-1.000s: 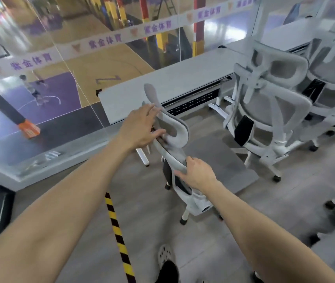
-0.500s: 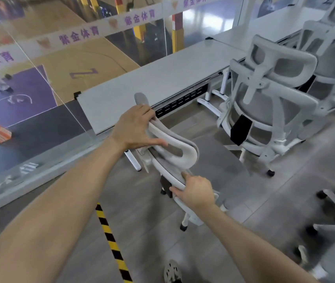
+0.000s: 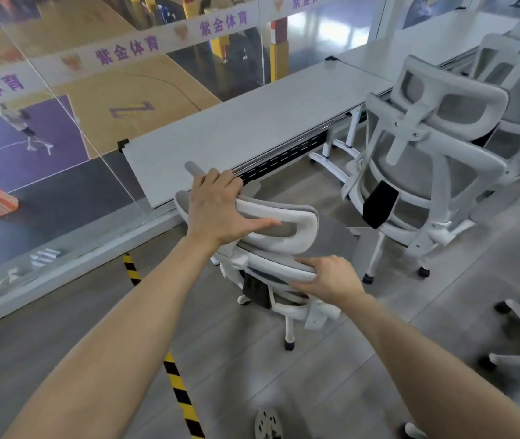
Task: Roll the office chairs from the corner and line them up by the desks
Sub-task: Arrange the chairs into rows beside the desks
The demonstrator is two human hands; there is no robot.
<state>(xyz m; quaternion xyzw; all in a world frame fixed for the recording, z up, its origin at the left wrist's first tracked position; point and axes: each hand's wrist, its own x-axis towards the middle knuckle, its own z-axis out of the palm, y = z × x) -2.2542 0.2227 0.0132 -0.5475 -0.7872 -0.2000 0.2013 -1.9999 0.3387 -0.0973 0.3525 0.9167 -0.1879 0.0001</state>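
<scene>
Your left hand (image 3: 217,210) is clamped over the headrest (image 3: 271,217) of the office chair (image 3: 271,267) you are rolling: the fingers (image 3: 220,179) curl over its far edge and the thumb lies flat along the near face. Your right hand (image 3: 328,278) grips the top rail of the chair's back just below, fingers wrapped on the rail's right end. The chair stands on the floor (image 3: 94,327) directly in front of you, just short of the near end of the long counter (image 3: 252,128), with its back toward you and its seat facing the counter. The headrest's long axis runs left to right and tilts slightly, its left end farther from you.

The chair has a white plastic frame with grey mesh panels, a dark tag (image 3: 257,288) hanging at the back, and white legs ending in small black wheels (image 3: 288,345). One armrest (image 3: 193,167) pokes up past your left fingers, touching or nearly touching the counter's edge; you cannot tell which.

A second chair (image 3: 426,172) of the same kind sits to the right, already pushed against the counter, with more chairs (image 3: 518,90) behind it. A yellow-and-black striped tape (image 3: 176,381) runs along the floor beside your left forearm, and a glass wall (image 3: 62,122) rises behind the counter.
</scene>
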